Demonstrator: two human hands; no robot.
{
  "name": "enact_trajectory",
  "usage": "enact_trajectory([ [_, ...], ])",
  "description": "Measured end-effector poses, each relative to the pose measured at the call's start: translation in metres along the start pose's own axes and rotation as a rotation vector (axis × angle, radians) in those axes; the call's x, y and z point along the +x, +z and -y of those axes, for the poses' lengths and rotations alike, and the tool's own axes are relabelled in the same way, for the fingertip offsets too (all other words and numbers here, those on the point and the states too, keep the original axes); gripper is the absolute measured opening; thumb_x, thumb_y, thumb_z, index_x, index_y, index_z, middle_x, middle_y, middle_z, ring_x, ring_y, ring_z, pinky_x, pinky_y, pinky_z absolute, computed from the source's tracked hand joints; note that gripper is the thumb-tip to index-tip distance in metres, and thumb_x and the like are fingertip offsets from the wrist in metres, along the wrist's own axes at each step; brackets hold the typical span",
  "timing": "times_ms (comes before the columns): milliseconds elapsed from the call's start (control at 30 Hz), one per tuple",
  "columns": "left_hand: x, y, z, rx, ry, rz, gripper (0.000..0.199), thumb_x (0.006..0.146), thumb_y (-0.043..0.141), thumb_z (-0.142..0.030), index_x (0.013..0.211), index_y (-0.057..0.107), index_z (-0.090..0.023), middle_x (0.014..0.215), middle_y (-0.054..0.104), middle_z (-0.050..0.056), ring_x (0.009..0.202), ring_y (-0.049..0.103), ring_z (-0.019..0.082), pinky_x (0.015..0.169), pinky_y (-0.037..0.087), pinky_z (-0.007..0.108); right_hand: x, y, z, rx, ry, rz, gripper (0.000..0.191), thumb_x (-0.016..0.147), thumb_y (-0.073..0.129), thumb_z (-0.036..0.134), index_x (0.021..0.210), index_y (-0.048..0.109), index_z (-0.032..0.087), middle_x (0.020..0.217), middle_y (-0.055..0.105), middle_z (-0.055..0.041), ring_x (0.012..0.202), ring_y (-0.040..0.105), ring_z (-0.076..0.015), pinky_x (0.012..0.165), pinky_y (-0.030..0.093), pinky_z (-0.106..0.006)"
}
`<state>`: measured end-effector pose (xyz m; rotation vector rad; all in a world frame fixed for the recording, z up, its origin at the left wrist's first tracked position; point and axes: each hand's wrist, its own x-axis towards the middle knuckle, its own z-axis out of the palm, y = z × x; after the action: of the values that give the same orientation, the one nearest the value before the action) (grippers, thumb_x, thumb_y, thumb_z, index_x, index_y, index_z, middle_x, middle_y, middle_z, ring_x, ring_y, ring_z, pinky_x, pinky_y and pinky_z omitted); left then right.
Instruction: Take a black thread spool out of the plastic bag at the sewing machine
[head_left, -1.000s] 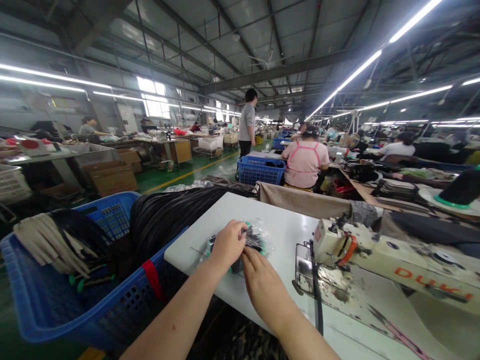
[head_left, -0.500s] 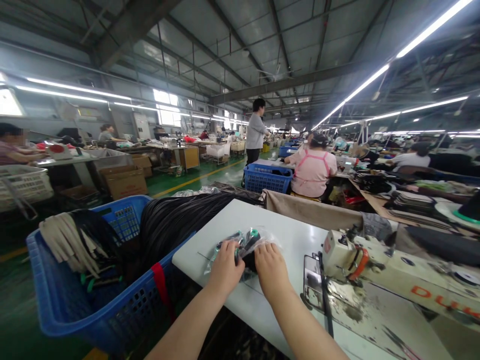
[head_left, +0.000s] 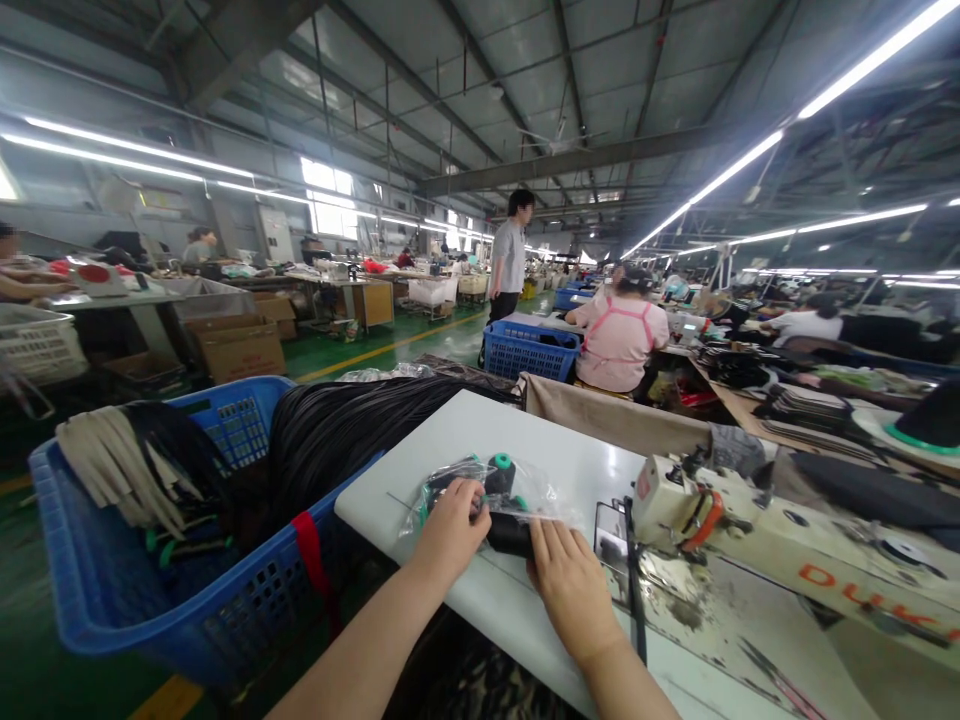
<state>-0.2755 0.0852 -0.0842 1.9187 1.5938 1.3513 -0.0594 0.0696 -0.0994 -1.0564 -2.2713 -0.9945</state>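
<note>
A clear plastic bag [head_left: 536, 490] lies on the white sewing table [head_left: 457, 425], with several dark thread spools with green ends around and under it. One spool [head_left: 501, 478] stands with its green top up. A black thread spool [head_left: 510, 535] lies on its side between my hands. My left hand [head_left: 454, 522] is closed on the bag's left part, its fingers pinching film; what else is under them is hidden. Bent over the right end of the lying spool, my right hand [head_left: 568, 575] has its fingertips at the bag's edge.
A sewing machine [head_left: 750, 525] stands right, with scissors [head_left: 780, 680] near it. To the left is a blue basket [head_left: 187, 640] of beige and black strips [head_left: 112, 460]. Black strips [head_left: 360, 430] are heaped behind the table corner. Co-workers sit and stand beyond.
My right hand has moved right and toward me, apart from the left. The black spool between them now shows more. The left hand stays on the bag. The standing person has lowered an arm.
</note>
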Motion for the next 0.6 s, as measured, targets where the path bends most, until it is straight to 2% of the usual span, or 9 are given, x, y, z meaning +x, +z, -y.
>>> enact_trajectory([
  [133,0.01,-0.005,-0.013,0.116,0.026,0.025,0.012,0.088,0.058,-0.011,0.095,0.063,-0.019,0.098,0.065,0.003,0.082,0.061,0.018,0.081,0.049,0.033,-0.001,0.0,-0.007,0.016,0.01,-0.052,0.042,0.089,0.057,0.011,0.129,0.06,0.001,0.117,0.069,-0.0202,0.106,0.062,-0.0314,0.088,0.054,-0.044],
  [200,0.015,-0.009,-0.018,0.148,0.037,0.077,0.011,0.088,0.059,-0.011,0.088,0.065,-0.02,0.09,0.067,0.002,0.082,0.062,0.019,0.08,0.047,0.033,0.001,-0.001,-0.007,0.018,0.017,-0.067,0.043,0.089,0.056,0.012,0.13,0.058,0.0,0.118,0.068,-0.0221,0.107,0.063,-0.0326,0.088,0.055,-0.045],
  [367,0.019,-0.015,-0.006,-0.071,-0.139,0.288,0.016,0.087,0.06,-0.007,0.086,0.07,-0.019,0.08,0.073,0.001,0.076,0.068,0.017,0.075,0.049,0.028,-0.007,0.008,-0.006,0.132,0.07,-0.043,0.058,0.079,0.059,0.004,0.136,0.052,0.0,0.122,0.066,-0.0234,0.111,0.063,-0.0358,0.095,0.058,-0.048],
  [433,0.017,-0.015,0.002,-0.119,-0.172,0.292,0.018,0.086,0.06,-0.005,0.087,0.071,-0.019,0.082,0.075,0.001,0.078,0.069,0.017,0.076,0.05,0.027,-0.013,0.014,-0.006,0.267,0.096,-0.025,0.065,0.077,0.058,0.003,0.141,0.048,0.003,0.127,0.063,-0.0234,0.117,0.061,-0.0365,0.099,0.058,-0.05],
  [500,0.016,-0.014,0.009,-0.157,-0.172,0.27,0.016,0.085,0.061,-0.007,0.088,0.071,-0.019,0.084,0.075,0.001,0.081,0.07,0.017,0.078,0.051,0.027,-0.014,0.017,-0.006,0.498,0.176,0.011,0.064,0.082,0.058,0.007,0.144,0.045,0.008,0.133,0.06,-0.0223,0.123,0.06,-0.0349,0.102,0.056,-0.05],
  [600,0.015,-0.011,0.012,-0.197,-0.175,0.232,0.014,0.085,0.061,-0.009,0.091,0.07,-0.019,0.085,0.074,0.002,0.081,0.07,0.017,0.078,0.053,0.027,-0.006,0.008,-0.003,1.005,0.482,0.122,0.055,0.088,0.068,0.027,0.138,0.051,0.015,0.133,0.062,-0.0179,0.121,0.061,-0.0319,0.106,0.052,-0.051],
])
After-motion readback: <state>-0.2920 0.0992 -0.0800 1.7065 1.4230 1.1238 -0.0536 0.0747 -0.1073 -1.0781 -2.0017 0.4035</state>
